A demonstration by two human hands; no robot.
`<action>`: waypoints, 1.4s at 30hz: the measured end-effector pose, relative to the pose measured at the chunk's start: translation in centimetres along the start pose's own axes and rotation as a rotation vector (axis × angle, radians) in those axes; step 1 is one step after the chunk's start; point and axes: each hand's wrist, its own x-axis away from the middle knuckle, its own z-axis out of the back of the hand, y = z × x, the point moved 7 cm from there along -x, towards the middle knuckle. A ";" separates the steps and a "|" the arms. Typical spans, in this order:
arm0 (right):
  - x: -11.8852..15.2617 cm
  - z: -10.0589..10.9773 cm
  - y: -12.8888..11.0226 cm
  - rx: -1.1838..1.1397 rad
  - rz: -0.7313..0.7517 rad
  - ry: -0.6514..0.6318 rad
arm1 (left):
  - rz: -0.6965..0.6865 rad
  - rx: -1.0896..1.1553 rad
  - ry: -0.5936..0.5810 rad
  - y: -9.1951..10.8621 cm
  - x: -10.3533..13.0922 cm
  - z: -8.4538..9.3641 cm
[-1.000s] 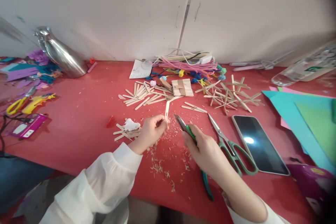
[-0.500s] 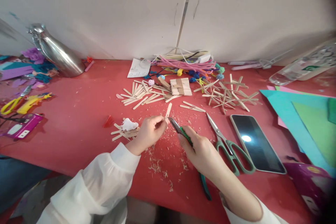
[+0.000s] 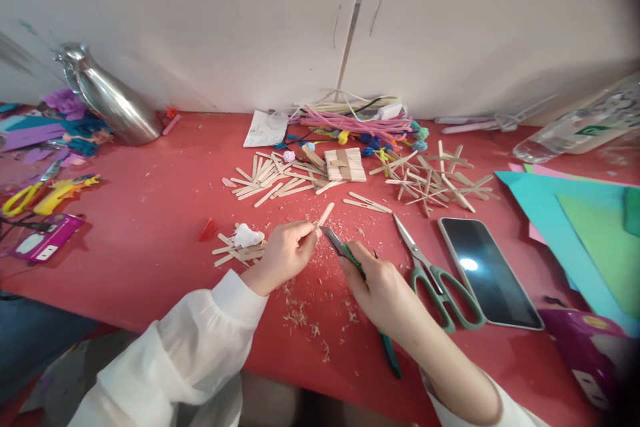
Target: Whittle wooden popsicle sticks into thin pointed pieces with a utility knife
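Note:
My left hand [image 3: 293, 247] pinches a wooden craft stick [image 3: 327, 214] near its lower end, with the free end pointing up and to the right. My right hand [image 3: 377, 283] is wrapped round a green-handled utility knife [image 3: 355, 258]. The blade lies close to the stick at my left fingertips; whether it touches I cannot tell. Wood shavings [image 3: 300, 317] are scattered on the red table under both hands. Left of my left hand, a small pile of sticks [image 3: 230, 257] bears a crumpled white piece [image 3: 247, 235].
Green-handled scissors [image 3: 435, 280] and a phone [image 3: 490, 273] lie to the right. Loose craft sticks [image 3: 270, 177], a bundled stack [image 3: 353, 165] and pink pipe cleaners [image 3: 355, 121] are at the back. A steel jug [image 3: 110, 97] stands back left. Coloured paper [image 3: 565, 227] lies far right.
The craft stick in my left hand has tilted further to the right. My right hand and the knife have barely moved.

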 end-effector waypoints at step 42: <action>0.7 -0.3 -1.2 0.370 0.167 0.207 | 0.142 0.178 0.046 -0.6 0.1 -0.4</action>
